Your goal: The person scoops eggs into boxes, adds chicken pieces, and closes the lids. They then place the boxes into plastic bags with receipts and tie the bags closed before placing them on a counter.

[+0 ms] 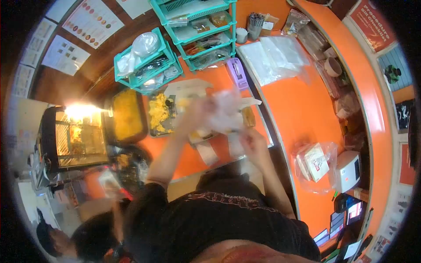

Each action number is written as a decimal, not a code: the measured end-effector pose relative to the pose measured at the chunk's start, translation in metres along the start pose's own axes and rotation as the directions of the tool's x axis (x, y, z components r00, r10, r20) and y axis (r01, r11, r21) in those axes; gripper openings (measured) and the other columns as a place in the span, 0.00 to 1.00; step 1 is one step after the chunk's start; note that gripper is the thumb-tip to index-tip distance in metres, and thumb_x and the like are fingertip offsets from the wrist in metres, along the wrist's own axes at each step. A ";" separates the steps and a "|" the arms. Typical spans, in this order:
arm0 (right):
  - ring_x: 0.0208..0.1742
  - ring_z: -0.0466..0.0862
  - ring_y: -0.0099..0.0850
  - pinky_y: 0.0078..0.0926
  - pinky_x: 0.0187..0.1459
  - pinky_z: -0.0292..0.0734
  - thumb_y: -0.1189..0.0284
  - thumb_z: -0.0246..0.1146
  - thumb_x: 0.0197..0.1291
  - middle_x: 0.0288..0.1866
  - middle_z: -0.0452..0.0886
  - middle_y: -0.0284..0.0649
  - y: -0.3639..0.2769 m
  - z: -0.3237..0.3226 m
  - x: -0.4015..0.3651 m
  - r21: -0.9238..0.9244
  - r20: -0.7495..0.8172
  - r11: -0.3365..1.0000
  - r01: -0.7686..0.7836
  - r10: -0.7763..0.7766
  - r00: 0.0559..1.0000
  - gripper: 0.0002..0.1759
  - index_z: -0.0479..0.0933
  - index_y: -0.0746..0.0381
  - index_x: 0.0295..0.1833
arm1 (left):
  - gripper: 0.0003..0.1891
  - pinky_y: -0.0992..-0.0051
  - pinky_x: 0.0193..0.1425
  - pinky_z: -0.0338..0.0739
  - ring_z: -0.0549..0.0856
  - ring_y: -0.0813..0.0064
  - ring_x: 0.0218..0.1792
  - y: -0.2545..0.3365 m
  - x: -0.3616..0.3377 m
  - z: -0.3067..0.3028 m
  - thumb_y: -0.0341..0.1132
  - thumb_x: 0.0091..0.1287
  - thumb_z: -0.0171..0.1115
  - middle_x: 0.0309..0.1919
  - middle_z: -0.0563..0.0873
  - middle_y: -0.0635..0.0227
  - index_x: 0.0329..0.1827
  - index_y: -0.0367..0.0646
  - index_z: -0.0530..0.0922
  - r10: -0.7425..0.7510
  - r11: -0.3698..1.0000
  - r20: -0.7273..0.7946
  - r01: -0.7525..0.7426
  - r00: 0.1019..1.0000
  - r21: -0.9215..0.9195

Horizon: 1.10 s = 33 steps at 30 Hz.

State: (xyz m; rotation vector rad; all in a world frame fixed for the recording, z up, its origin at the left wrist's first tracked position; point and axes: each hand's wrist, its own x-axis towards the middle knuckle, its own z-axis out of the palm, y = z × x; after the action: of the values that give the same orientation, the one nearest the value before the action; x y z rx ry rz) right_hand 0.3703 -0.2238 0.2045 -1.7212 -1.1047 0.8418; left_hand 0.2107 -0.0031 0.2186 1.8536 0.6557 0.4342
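Tray (150, 131) — yellow food (158, 114), left hand (195, 116) at bag (226, 109)

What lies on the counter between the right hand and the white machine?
In the head view, a clear bag of small cartons lies on the orange counter, between the right hand and the white machine.

Bench contents, counted. Two hands (197, 115) (253, 142); one blurred clear bag (226, 109); two teal racks (142, 61) (206, 33); two food trays (127, 115) (160, 115); one lit warming cabinet (74, 138); one purple tool (237, 72); one stack of flat plastic sheets (276, 57); one grey cup of sticks (255, 24); one brown roll (333, 66); one white device (348, 170); one bagged bundle of cartons (313, 164); one other person (66, 241).
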 end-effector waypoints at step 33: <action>0.30 0.80 0.24 0.25 0.39 0.77 0.68 0.61 0.71 0.31 0.83 0.33 0.152 -0.255 -0.267 0.516 -0.748 0.857 -0.005 0.453 0.485 0.10 0.81 0.65 0.43 | 0.12 0.64 0.51 0.82 0.88 0.59 0.44 0.159 0.013 0.464 0.30 0.59 0.68 0.41 0.88 0.57 0.46 0.42 0.86 0.500 0.748 0.610 -0.661 0.615 0.053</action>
State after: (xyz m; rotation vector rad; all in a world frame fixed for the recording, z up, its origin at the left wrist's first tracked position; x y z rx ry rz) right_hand 0.5428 -0.5827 0.1768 -1.5632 0.0491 0.2379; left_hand 0.5257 -0.3784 0.1984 2.3091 -0.3596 0.1805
